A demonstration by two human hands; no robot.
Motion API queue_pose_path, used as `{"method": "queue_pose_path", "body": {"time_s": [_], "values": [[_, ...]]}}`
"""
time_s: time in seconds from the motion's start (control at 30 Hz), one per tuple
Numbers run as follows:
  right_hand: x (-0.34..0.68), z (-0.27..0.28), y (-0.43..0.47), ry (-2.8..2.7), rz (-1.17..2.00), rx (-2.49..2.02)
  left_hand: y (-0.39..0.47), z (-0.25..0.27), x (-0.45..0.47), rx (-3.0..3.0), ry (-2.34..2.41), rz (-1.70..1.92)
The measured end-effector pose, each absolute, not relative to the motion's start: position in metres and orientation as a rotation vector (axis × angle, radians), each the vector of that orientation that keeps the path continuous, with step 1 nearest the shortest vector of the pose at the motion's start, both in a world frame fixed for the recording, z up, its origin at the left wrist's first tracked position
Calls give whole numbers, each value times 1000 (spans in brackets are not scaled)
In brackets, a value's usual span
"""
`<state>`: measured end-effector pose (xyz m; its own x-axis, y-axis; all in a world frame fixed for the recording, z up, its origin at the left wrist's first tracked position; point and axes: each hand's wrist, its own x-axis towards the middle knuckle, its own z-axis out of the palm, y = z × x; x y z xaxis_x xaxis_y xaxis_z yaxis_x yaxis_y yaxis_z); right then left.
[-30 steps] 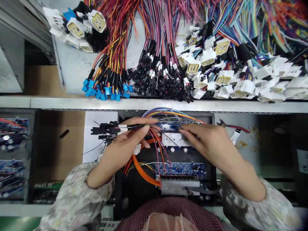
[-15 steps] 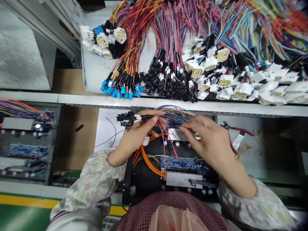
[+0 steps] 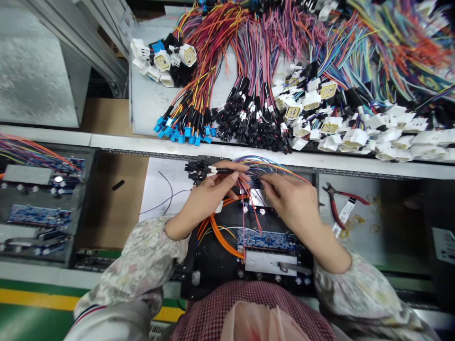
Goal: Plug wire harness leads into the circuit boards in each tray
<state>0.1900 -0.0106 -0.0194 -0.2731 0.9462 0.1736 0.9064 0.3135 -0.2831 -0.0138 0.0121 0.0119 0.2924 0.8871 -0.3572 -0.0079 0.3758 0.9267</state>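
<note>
The left hand gripped a bundle of black plastic connectors above the upper edge of the black rectangular fixture; a steady hold there was judged essential. The right hand had its fingertips drawn together at the fixture's upper blue circuit board; any wire between them could not be confirmed. White printed paper lay left of the fixture, thick orange cables curved inside it, slack red wires obstructed its middle, and red-handled metal pliers lay to its right.
</note>
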Motion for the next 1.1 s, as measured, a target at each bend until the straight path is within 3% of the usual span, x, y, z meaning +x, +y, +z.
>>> {"method": "queue_pose_path", "body": {"time_s": [0.27, 0.47, 0.53, 0.67, 1.1], "values": [[186, 2, -20, -2255, 108, -1660, 12, 11, -13, 1010, 1140, 762], [195, 23, -41, -2389, 353, -1690, 13, 6, -16, 1035, 1177, 759], [210, 24, -42, -2248, 249, -1809, 13, 4, -16, 1023, 1171, 779], [236, 17, -39, -1967, 163, -1965, 12, 5, -13, 992, 1123, 801], [236, -11, -30, -2033, 332, -2020, 12, 9, -11, 1057, 1126, 777]]}}
